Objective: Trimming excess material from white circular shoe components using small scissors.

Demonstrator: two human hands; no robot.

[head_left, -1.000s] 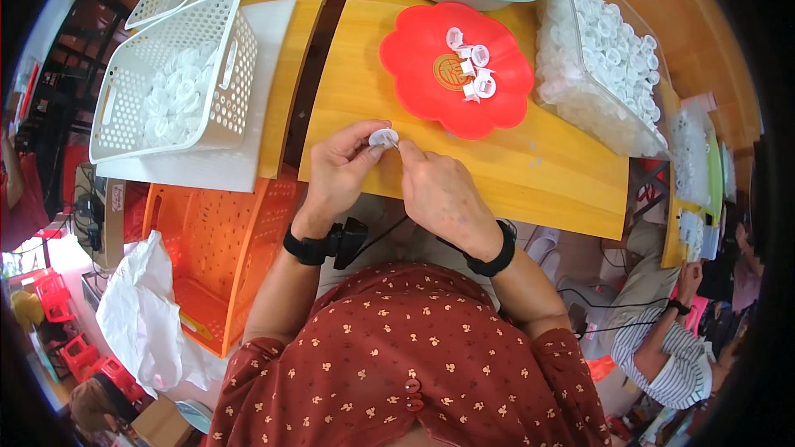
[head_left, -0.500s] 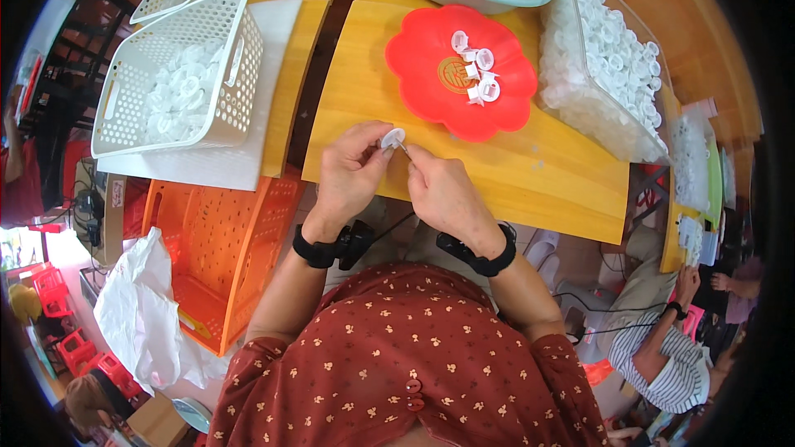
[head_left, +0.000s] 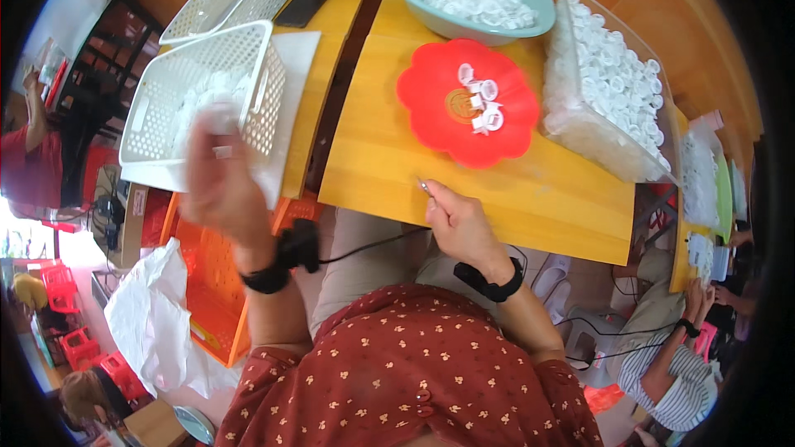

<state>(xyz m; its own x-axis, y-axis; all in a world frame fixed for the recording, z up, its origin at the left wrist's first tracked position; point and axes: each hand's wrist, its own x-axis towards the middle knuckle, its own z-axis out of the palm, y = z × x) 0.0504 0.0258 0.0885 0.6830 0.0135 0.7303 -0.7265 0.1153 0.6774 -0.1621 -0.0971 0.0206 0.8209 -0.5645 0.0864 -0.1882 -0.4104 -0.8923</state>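
Observation:
My left hand (head_left: 219, 186) is smeared by motion at the near side of a white perforated basket (head_left: 137, 145). A blurred white plastic piece (head_left: 219, 118) shows at its fingertips; whether they grip it or have let it go, I cannot tell. Small white parts (head_left: 199, 95) lie inside the basket. Over the front of the yellow table, my right hand (head_left: 460, 223) is closed on a small thin metal tool (head_left: 425, 187), its tip pointing up and left. Beyond it, several white plastic pieces (head_left: 482, 99) sit on a red flower-shaped plate (head_left: 505, 145).
A pale green basin (head_left: 464, 26) and a clear bin (head_left: 609, 87), both full of white parts, stand behind and to the right. A second white basket (head_left: 199, 12) and a black phone (head_left: 308, 2) are at back left. An orange crate (head_left: 236, 327) stands below. A person in stripes (head_left: 675, 381) sits at right.
My left hand has left the right one and swung left to the white basket with the white piece. My right hand, still on the metal tool, sits slightly lower and further right.

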